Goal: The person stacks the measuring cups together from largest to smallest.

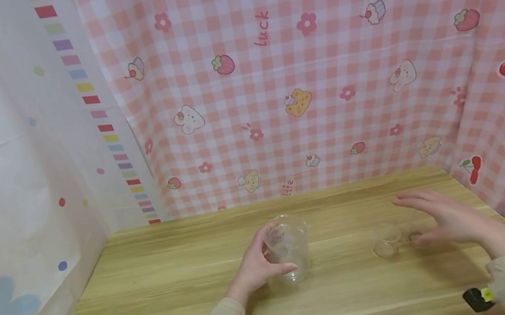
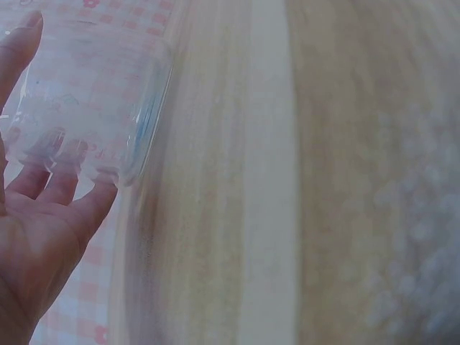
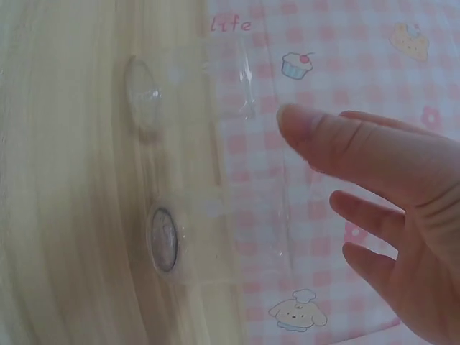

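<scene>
A large clear plastic cup (image 1: 295, 248) stands near the middle of the wooden table. My left hand (image 1: 255, 261) grips it from the left, the thumb at the near side and the fingers round the far side. In the left wrist view, fingertips show through the wall of the cup (image 2: 86, 93). To the right are two smaller clear cups, one at the left (image 1: 386, 247) and one partly behind my right hand (image 1: 454, 223). That hand hovers beside them with spread fingers and holds nothing. Both small cups stand upright in the right wrist view, the nearer-to-hand cup (image 3: 164, 241) showing a dark-ringed base.
The wooden table (image 1: 178, 283) meets a pink checked cloth (image 1: 251, 90) at the back and right. A white cloth with cartoon prints (image 1: 18, 182) hangs on the left. Black wrist cameras sit at both sleeves.
</scene>
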`<state>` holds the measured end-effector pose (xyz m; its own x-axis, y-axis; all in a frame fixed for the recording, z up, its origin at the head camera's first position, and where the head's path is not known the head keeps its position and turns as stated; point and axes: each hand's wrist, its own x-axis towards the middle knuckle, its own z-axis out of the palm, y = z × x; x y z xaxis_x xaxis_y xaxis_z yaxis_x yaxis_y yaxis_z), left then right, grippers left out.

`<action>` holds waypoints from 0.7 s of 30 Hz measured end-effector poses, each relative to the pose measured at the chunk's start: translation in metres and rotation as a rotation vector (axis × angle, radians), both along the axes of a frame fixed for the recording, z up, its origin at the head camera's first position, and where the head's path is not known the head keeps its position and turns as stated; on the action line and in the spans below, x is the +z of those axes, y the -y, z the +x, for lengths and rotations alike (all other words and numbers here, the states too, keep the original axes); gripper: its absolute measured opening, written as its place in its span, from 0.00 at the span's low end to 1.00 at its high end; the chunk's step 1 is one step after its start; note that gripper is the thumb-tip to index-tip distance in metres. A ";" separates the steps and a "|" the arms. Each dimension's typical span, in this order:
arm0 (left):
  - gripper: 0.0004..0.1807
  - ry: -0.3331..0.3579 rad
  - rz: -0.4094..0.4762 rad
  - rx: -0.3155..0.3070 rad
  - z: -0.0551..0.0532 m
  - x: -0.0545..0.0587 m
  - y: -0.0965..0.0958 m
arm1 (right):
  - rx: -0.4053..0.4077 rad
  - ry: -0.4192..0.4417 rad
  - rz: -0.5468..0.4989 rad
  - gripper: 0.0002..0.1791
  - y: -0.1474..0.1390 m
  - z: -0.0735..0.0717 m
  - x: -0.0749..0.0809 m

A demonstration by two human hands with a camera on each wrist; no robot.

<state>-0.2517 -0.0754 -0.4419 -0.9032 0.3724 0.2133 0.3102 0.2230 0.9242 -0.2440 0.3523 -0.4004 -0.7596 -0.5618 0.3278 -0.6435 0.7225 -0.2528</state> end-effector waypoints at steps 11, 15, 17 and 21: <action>0.52 -0.004 -0.008 0.000 -0.007 -0.009 0.000 | -0.012 0.017 0.066 0.40 -0.010 -0.001 -0.004; 0.54 -0.009 -0.010 0.009 -0.018 -0.026 0.001 | -0.003 0.005 0.096 0.42 -0.015 -0.001 -0.005; 0.55 -0.008 -0.012 0.012 -0.021 -0.031 0.002 | 0.001 -0.009 0.108 0.42 -0.016 -0.001 -0.006; 0.54 -0.012 -0.017 0.011 -0.022 -0.033 0.003 | 0.016 -0.036 0.127 0.41 -0.017 -0.001 -0.007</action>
